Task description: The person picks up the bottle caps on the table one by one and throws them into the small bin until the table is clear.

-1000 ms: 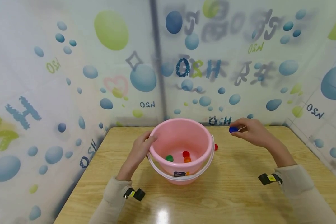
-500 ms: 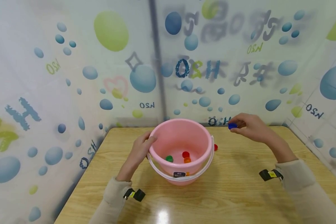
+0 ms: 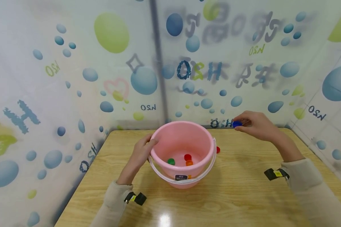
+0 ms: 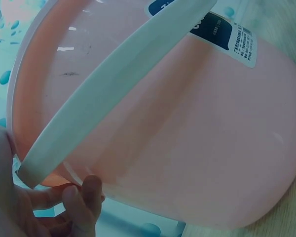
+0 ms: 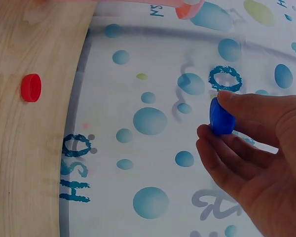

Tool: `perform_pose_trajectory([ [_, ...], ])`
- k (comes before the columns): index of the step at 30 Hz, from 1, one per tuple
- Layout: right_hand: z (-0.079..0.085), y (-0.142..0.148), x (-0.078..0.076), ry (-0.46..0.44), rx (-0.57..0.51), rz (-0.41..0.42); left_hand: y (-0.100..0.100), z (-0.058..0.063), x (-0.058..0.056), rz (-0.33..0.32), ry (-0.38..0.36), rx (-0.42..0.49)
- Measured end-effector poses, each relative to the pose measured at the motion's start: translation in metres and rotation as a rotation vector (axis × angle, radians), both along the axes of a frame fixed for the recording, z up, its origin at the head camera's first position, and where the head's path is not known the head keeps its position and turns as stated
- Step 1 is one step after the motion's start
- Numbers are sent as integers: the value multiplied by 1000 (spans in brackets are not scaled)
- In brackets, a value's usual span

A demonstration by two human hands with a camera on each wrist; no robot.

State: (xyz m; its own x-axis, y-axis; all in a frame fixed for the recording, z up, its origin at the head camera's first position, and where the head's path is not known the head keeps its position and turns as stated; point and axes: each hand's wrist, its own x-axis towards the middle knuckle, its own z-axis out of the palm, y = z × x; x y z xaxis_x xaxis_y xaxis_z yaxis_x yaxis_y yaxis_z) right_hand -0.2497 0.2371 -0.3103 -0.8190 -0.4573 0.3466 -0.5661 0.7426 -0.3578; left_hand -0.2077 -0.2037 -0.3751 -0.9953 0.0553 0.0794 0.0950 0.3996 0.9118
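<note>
A pink bucket [image 3: 184, 132] with a white handle [image 3: 166, 179] hanging over its front stands on the table. My left hand [image 3: 142, 151] grips its rim at the left, thumb over the edge; in the left wrist view the fingers [image 4: 79, 205] curl against the outside wall. My right hand [image 3: 257, 127] pinches a blue bottle cap [image 5: 221, 117] between thumb and fingers, raised to the right of the bucket. Inside the bucket lie a green cap [image 3: 171, 161], a red cap [image 3: 188, 157] and an orange cap [image 3: 189, 163].
Another red cap [image 5: 31, 88] lies on the wooden table [image 3: 244, 189] just right of the bucket. A white curtain [image 3: 125, 104] printed with blue and green drops hangs behind the table and along both sides.
My right hand has risen slightly with the blue cap in its pinch. The left hand and the bucket keep their places; the head view has shifted a little.
</note>
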Motion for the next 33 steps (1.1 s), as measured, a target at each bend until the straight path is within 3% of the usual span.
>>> perform_pose_trajectory([
  [9,8,3,0,-3,7,6,0,1,1,0,-4,0],
  [25,26,6,6,92,29,32,1,0,1,4,-7,-5],
  [33,34,-3,8,60,41,56,0,1,1,4,-4,-4],
])
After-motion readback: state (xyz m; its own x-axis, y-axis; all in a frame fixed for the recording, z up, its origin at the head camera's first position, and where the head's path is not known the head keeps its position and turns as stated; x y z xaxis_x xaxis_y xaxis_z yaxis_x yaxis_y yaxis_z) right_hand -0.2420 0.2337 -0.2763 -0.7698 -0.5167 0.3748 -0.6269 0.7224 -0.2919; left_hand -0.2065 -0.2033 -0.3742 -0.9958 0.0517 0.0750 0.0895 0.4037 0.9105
